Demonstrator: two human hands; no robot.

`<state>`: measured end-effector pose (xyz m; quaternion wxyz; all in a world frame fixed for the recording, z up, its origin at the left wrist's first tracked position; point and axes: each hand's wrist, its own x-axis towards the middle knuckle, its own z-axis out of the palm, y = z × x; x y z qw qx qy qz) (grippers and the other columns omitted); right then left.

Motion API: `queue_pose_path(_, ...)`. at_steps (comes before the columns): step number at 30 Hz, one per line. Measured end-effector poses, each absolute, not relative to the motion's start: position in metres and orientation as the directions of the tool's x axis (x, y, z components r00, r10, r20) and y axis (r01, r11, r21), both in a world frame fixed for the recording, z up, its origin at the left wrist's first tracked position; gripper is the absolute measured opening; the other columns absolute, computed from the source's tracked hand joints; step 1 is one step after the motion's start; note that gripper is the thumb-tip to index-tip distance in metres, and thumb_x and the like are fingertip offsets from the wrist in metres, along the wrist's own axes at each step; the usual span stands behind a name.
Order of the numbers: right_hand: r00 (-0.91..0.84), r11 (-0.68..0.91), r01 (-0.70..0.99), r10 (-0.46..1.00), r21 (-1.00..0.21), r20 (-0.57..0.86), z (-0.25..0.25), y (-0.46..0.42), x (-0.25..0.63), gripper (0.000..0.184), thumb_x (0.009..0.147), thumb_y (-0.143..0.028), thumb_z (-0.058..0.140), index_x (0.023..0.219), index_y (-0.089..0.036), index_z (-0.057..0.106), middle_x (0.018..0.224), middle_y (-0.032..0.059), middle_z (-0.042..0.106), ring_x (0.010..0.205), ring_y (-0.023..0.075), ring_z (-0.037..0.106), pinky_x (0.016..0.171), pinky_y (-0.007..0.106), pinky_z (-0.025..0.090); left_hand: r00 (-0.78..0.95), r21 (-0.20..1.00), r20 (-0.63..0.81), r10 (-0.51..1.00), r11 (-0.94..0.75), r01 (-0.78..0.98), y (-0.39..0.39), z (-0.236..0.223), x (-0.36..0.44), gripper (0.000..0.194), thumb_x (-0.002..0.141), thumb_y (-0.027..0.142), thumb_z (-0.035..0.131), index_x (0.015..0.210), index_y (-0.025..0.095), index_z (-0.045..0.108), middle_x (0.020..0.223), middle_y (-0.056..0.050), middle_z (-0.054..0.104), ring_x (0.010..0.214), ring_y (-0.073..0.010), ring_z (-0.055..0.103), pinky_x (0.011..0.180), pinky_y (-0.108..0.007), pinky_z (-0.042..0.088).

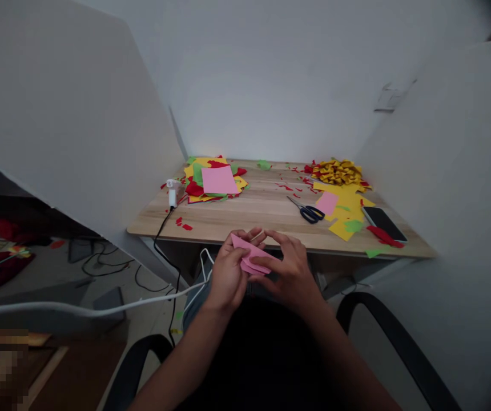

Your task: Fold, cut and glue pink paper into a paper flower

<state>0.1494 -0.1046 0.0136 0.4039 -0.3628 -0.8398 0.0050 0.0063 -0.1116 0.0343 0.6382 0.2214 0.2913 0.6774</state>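
Both hands hold a folded pink paper (252,258) in front of my body, just short of the wooden table's (254,214) near edge. My left hand (228,273) pinches the paper's left side with curled fingers. My right hand (292,271) grips its right side, fingers bent over the top fold. Blue-handled scissors (309,212) lie on the table just beyond my right hand.
A pile of yellow, red and green paper topped by a pink sheet (218,180) lies at back left. Yellow sheets (347,208), a heap of folded yellow pieces (337,171) and a phone (383,222) sit right. A white device (172,193) with cable stands left. Chair armrests (395,337) flank me.
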Motion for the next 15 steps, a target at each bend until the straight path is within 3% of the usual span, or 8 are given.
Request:
queue_pose_path(3,-0.256,0.654,0.508,0.735,-0.560,0.627,0.018,-0.105,0.154,0.020,0.091,-0.037,0.063,0.104,-0.026,0.074,0.129,0.0115,0.062,0.118,0.0272,0.057,0.099,0.046,0.046,-0.061,0.654,-0.007,0.998,-0.042,-0.755,-0.113,0.035,0.006,0.042,0.061,-0.004,0.053,0.096,0.020,0.057,0.117,-0.006,0.074,0.117,-0.0220,0.067,0.116,-0.044,0.038)
queue_pose_path(5,-0.168,0.497,0.439,0.864,-0.749,0.475,0.020,-0.103,0.157,0.021,0.090,-0.036,0.063,0.104,-0.022,0.072,0.106,0.0080,0.071,0.099,0.0223,0.065,0.090,0.038,0.050,-0.040,0.648,0.046,0.998,-0.060,-0.759,-0.114,0.037,0.006,0.048,0.063,-0.004,0.055,0.103,0.021,0.057,0.123,-0.007,0.072,0.122,-0.0222,0.065,0.116,-0.044,0.037)
queue_pose_path(7,-0.223,0.337,0.375,0.937,-0.864,0.269,0.023,-0.101,0.160,0.019,0.084,-0.038,0.067,0.089,-0.020,0.073,0.081,0.0025,0.072,0.077,0.0185,0.064,0.074,0.031,0.050,-0.018,0.664,0.088,0.996,-0.072,-0.744,-0.115,0.038,0.005,0.048,0.068,-0.001,0.060,0.109,0.023,0.057,0.130,-0.008,0.069,0.126,-0.0232,0.062,0.114,-0.044,0.039)
queue_pose_path(10,-0.285,0.200,0.265,0.951,-0.943,0.122,0.028,-0.098,0.164,0.024,0.077,-0.041,0.070,0.068,-0.018,0.070,0.064,-0.0007,0.065,0.061,0.0145,0.057,0.059,0.026,0.044,-0.023,0.797,0.059,0.998,-0.060,-0.601,-0.113,0.036,0.002,0.044,0.076,0.012,0.071,0.116,0.024,0.059,0.129,-0.008,0.068,0.117,-0.0235,0.065,0.102,-0.039,0.048)
queue_pose_path(12,-0.214,0.166,0.205,0.969,-0.965,0.121,0.030,-0.096,0.166,0.022,0.073,-0.039,0.073,0.069,-0.018,0.070,0.065,-0.0005,0.067,0.061,0.0138,0.056,0.059,0.025,0.043,-0.040,0.895,0.020,0.999,-0.036,-0.445,-0.109,0.031,-0.002,0.039,0.074,0.021,0.079,0.110,0.021,0.064,0.114,-0.008,0.072,0.100,-0.0208,0.069,0.089,-0.033,0.052)
queue_pose_path(15,-0.143,0.126,0.113,0.984,-0.986,0.109,0.030,-0.092,0.166,0.020,0.068,-0.037,0.077,0.068,-0.018,0.069,0.064,-0.0004,0.066,0.057,0.0126,0.054,0.055,0.025,0.043,-0.006,0.936,0.031,0.999,-0.032,-0.351,-0.102,0.024,-0.009,0.033,0.069,0.025,0.085,0.095,0.016,0.067,0.092,-0.006,0.073,0.082,-0.0164,0.067,0.078,-0.026,0.051)
